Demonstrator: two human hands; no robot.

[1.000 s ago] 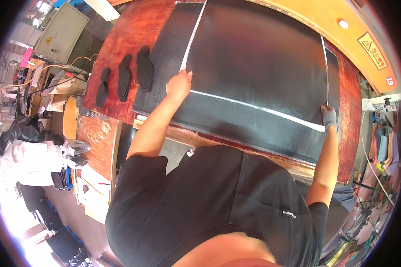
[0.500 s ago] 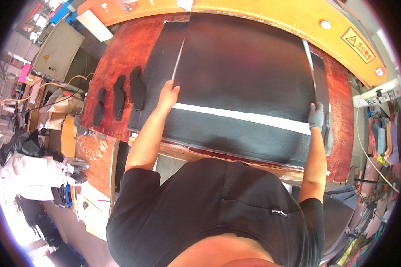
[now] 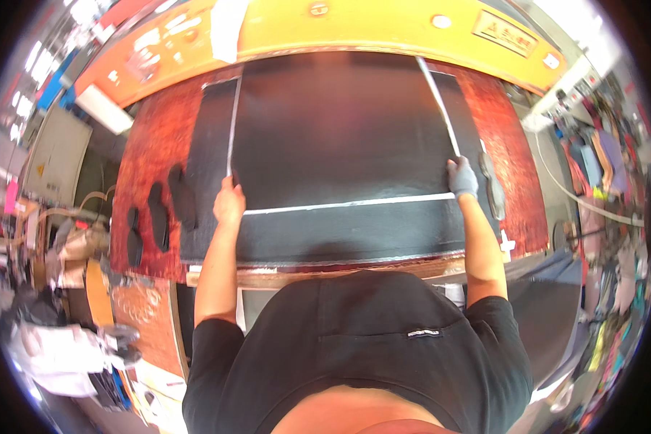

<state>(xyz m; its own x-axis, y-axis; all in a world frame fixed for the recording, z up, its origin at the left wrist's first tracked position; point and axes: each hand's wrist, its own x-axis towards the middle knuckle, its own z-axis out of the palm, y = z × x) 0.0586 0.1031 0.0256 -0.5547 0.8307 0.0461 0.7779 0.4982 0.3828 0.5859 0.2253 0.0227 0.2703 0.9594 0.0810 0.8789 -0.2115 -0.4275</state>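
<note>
A large black sheet point(image 3: 340, 130) with pale edges lies over a wider black surface point(image 3: 347, 230). My bare left hand point(image 3: 229, 202) is closed on its left edge, close to the near corner. On the opposite side, my right hand point(image 3: 463, 179), in a grey glove, grips the right edge near the other front corner. Fingers of both hands partly hide the edges they hold. To the left lie several dark sole-shaped pieces point(image 3: 159, 215), and another stack of sole-shaped pieces point(image 3: 492, 186) sits just right of my gloved hand.
Beneath everything is a worn red board point(image 3: 148, 137). An orange machine beam point(image 3: 383, 32) spans the far side, with a white sheet point(image 3: 228, 30) hanging on it. A grey cabinet point(image 3: 59, 155) stands at left; coloured material piles point(image 3: 600, 166) fill the right.
Both hands have come nearer to me along with the black sheet, which now sits straighter. Its pale front edge looks thinner. The whole view has also shifted, showing more of the orange beam.
</note>
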